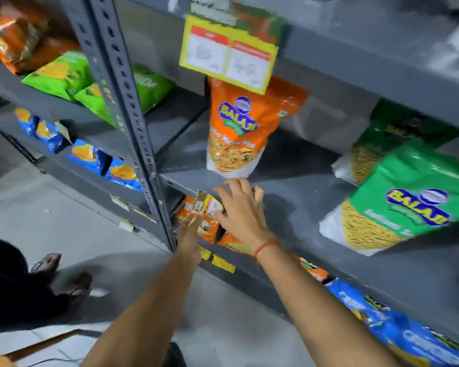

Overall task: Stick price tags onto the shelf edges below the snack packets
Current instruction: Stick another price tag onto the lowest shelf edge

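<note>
Grey steel shelving (382, 75) fills the frame, snack packets on every level. A green packet (408, 197) lies at right on the middle shelf; an orange packet (239, 128) stands at centre, under a yellow tag (227, 55) stuck to the upper shelf edge. At centre, both hands meet at the middle shelf's front edge: the right hand (243, 210), fingers spread, presses there, while the left hand (190, 229) pinches a small price tag (208, 203) against that edge, below the orange packet.
</note>
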Tool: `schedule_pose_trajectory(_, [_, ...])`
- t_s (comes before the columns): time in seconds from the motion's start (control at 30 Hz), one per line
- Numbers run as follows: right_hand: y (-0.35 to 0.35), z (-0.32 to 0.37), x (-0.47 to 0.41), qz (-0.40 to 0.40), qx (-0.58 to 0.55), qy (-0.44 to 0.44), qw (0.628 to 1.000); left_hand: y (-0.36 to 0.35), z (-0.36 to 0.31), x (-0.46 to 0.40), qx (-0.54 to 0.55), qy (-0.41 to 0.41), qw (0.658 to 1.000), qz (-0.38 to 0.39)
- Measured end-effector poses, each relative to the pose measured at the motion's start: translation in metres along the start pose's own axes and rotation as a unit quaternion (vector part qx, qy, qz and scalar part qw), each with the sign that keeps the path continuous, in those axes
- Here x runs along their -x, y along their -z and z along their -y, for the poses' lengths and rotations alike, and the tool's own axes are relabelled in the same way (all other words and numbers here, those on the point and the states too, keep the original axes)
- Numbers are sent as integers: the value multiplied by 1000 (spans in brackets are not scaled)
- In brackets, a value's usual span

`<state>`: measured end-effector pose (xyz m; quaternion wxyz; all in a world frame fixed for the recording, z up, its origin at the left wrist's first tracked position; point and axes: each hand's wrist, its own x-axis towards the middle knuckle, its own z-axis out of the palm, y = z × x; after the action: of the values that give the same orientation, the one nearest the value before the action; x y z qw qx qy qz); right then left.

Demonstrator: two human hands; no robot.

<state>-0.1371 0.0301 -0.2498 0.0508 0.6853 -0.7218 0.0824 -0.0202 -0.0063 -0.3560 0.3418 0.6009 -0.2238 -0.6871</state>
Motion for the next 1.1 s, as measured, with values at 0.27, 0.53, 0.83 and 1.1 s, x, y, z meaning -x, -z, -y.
schedule_pose_trajectory(0.27, [-32,36,-61,16,32,-31,999,15,-15,-45,21,45,993,105])
schedule_pose_trajectory(0.53, [-33,44,-53,-20,9,-61,998,23,-19,-54,-18,41,987,157])
schedule_pose_trajectory(0.83, [-31,50,-12,-90,-50,-189,977,48,-52,-54,-71,-133,965,216])
schedule_pose_trajectory(1.1, [-49,55,5,-65,-29,-225,972,53,-62,-54,-258,-262,922,123])
